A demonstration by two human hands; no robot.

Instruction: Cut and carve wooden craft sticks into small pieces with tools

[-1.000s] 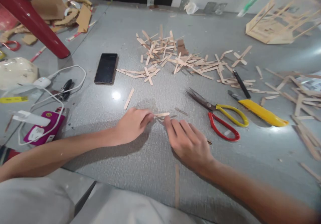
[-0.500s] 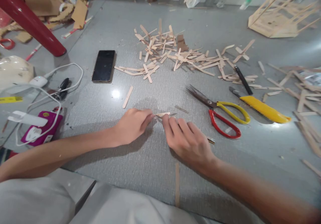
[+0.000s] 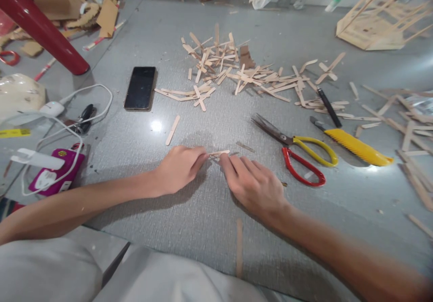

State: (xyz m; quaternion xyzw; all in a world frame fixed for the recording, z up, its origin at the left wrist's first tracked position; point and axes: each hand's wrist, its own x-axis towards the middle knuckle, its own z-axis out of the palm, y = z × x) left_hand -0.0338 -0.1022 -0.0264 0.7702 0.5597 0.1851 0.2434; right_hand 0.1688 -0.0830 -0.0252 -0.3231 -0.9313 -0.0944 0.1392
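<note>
My left hand [image 3: 182, 166] is closed, its thumb and finger pinching the left end of a small wooden craft stick [image 3: 219, 152]. At the stick's right end are the fingertips of my right hand [image 3: 253, 180], curled low over the table. A slim tool [image 3: 284, 184] lies under the right palm, only its end showing; the rest is hidden. Beyond the right fingers lies a thin grey strip [image 3: 245, 146]. One loose craft stick [image 3: 172, 130] rests past my left hand. Scissors [image 3: 291, 141] with red and yellow handles lie open to the right.
Craft sticks [image 3: 219, 62] are heaped farther back, beside a phone [image 3: 140, 88]. A yellow-handled cutter [image 3: 358, 147] and a black pen-like tool [image 3: 329, 108] lie right. Cables and a purple power adapter [image 3: 57, 171] sit left. A stick frame [image 3: 368, 35] stands at back right.
My right hand has rolled slightly and its fingers have shifted a little. The slim tool's end under the palm shows less. My left hand keeps its pinch on the craft stick.
</note>
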